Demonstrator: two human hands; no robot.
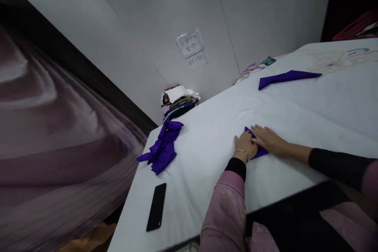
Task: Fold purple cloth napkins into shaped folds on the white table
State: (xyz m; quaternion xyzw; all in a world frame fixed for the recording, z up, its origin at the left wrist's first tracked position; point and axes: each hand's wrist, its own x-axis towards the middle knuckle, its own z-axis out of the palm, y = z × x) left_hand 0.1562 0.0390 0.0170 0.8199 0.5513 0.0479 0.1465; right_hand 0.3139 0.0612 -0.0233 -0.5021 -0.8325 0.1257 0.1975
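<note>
A small folded purple cloth (261, 152) lies on the white-covered table (206, 165), partly hidden under both hands. My left hand (245, 145) rests flat on its left side, fingers stretched away from me, with a bracelet at the wrist. Coming in from the right, my right hand (270, 140) lies flat across the cloth's upper right part, its fingers close to the left hand's. Neither hand grips the cloth. Farther back on the right is a long, narrow folded purple cloth (289, 77). Crumpled purple cloth (163, 147) lies in a loose heap at the left.
A black phone (156, 207) lies near the table's left edge. Beyond the far edge, a stack of folded fabrics (180, 102) stands against the grey wall (132, 19), which bears handwritten paper signs (190, 43). Pinkish draped fabric (59, 145) hangs at the left.
</note>
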